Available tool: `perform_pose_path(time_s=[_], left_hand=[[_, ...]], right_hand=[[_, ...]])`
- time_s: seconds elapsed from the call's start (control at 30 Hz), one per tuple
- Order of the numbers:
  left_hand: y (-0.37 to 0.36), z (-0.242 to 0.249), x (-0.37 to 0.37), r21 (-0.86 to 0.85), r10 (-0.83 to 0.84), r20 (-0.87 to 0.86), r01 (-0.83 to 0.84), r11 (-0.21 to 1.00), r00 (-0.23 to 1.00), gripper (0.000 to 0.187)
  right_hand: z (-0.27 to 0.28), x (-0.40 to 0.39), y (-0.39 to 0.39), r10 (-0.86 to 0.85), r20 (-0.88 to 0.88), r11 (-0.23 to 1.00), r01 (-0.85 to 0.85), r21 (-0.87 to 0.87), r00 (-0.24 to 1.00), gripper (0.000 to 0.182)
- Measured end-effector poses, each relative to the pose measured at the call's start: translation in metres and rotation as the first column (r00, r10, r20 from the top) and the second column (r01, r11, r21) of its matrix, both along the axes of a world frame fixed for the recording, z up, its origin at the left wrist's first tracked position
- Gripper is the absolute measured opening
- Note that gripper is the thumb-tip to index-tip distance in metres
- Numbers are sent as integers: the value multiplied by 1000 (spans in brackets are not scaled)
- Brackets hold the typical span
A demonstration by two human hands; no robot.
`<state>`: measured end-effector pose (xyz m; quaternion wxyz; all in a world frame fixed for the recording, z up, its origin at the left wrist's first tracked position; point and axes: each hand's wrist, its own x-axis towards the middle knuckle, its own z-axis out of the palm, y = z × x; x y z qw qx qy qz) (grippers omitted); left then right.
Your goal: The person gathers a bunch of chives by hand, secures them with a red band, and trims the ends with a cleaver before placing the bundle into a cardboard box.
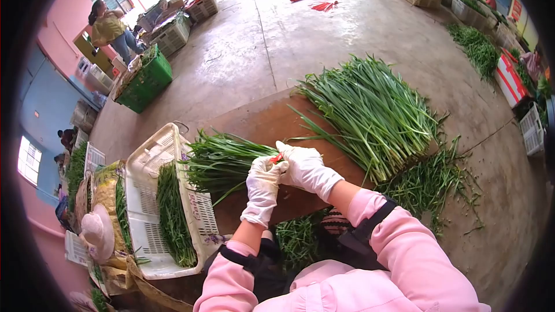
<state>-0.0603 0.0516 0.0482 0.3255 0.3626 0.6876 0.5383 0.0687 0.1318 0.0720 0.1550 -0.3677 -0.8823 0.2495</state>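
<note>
Both my hands wear white gloves and meet at the stem end of a bunch of garlic chives [225, 159], whose leaves point left over a brown board. My left hand [264, 182] is closed around the bunch near its stems. Fingers of my right hand [306, 167] pinch a red tie [276, 158] at the bunch; the gloves hide most of the tie and the stem ends. A large pile of loose garlic chives [373, 112] lies on the board [248, 120] beyond my right hand.
Left of the board, a white plastic crate [141, 214] holds another bundle of chives [173, 216]. Trimmings [433, 182] litter the floor at right. A green bin [147, 84] stands farther back, near a standing person [110, 29]. Red strips [324, 6] lie on the floor ahead.
</note>
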Motion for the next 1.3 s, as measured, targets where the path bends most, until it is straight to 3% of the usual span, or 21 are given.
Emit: perform_pose_path(time_s=[0.03, 0.07, 0.2, 0.33, 0.4, 0.43, 0.5, 0.53, 0.57, 0.63, 0.67, 0.7, 0.73, 0.83, 0.97, 1.03, 1.1, 1.17, 1.3], left_hand=[[-1, 8, 8, 68, 34, -29, -32, 997, 999, 26], [-2, 18, 13, -10, 67, -40, -68, 998, 997, 19], [5, -6, 19, 119, 213, -65, -204, 972, 975, 11], [7, -16, 11, 19, 171, -36, -170, 985, 985, 12], [7, -14, 11, 74, 168, 46, -171, 982, 985, 14], [7, -14, 9, 125, 155, 121, -170, 978, 980, 15], [5, -15, 7, 146, 156, 140, -176, 973, 978, 16], [3, -11, 7, 146, 125, 170, -150, 978, 978, 15], [3, -7, 6, 151, 95, 201, -126, 980, 975, 15], [0, -14, 1, 112, 82, 162, -101, 989, 983, 14], [0, -19, 0, 158, 59, 131, -79, 984, 990, 14], [-1, -21, -1, 202, 37, 99, -56, 978, 994, 14], [-1, -23, -2, 239, 11, 175, -54, 970, 984, 14], [-4, -20, -4, 197, -16, 230, -31, 980, 973, 12], [-3, -21, -6, 177, -25, 324, -34, 984, 946, 11], [2, -25, -5, 269, -23, 276, -54, 962, 961, 10], [0, -23, -6, 251, -23, 266, -46, 967, 964, 9], [-1, -25, -5, 230, -23, 256, -38, 972, 966, 9], [2, -38, -6, 330, -24, 168, -33, 943, 985, 10]], right_hand=[[2, 1, -2, 3, 3, 1000, -3, 1, 1000, 89], [4, 1, -3, 9, -1, 1000, -9, 9, 1000, 88], [0, -1, 1, 53, 23, 998, -52, -31, 998, 89], [-2, 7, 2, 114, 5, 993, -114, 3, 993, 91], [-15, 12, 9, 167, -163, 985, -172, -20, 972, 96], [-7, 19, 19, 223, -301, 928, -296, -224, 927, 90], [20, 31, 31, 124, -431, 759, -365, -539, 894, 67], [24, 34, 35, -77, -541, 608, -391, -691, 837, 47], [12, 31, 45, -209, -559, 630, -327, -705, 802, 42], [9, 30, 53, -309, -516, 502, -324, -802, 799, 41], [6, 30, 54, -301, -513, 504, -322, -801, 804, 41], [19, 30, 46, -187, -490, 593, -300, -748, 852, 43], [26, 29, 41, -74, -449, 673, -288, -681, 890, 44], [25, 23, 40, 16, -401, 732, -284, -619, 916, 50], [31, 21, 40, 76, -418, 700, -347, -624, 905, 55], [23, 14, 37, 41, -408, 698, -318, -641, 912, 50], [21, 9, 35, 7, -399, 695, -291, -657, 917, 45], [24, 6, 33, -97, -433, 599, -295, -744, 896, 37], [34, 1, 32, -190, -375, 557, -215, -802, 907, 30]])
